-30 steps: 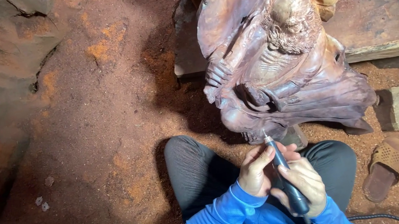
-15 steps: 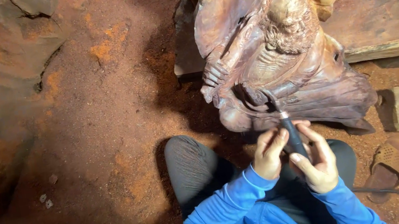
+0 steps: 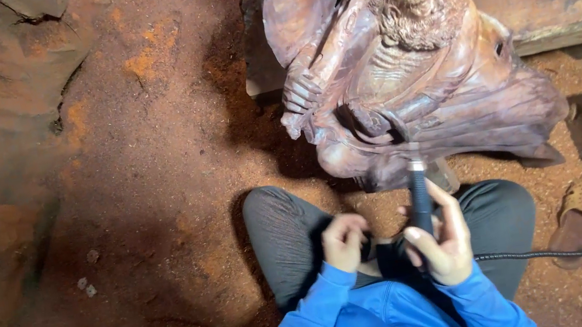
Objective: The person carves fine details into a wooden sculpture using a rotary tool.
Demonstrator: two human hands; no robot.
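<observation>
The right hand (image 3: 442, 241) is gripping a black rotary tool (image 3: 420, 202), its tip touching the carved wooden statue (image 3: 406, 61) base; the left hand (image 3: 345, 241) is curling closed beside it, a black cable (image 3: 574, 254) trailing over the dusty floor (image 3: 153, 169).

Wooden carving (image 3: 400, 70) on dusty floor (image 3: 157, 191)

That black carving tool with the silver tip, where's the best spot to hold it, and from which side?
Probably the dark, straight handle of the carving tool, well behind the silver tip that points up at the wooden statue. Come from below, at the cord end, because the tip sits against the wood. The right hand holds it there; the left hand is beside it, its grip hard to tell.
</observation>
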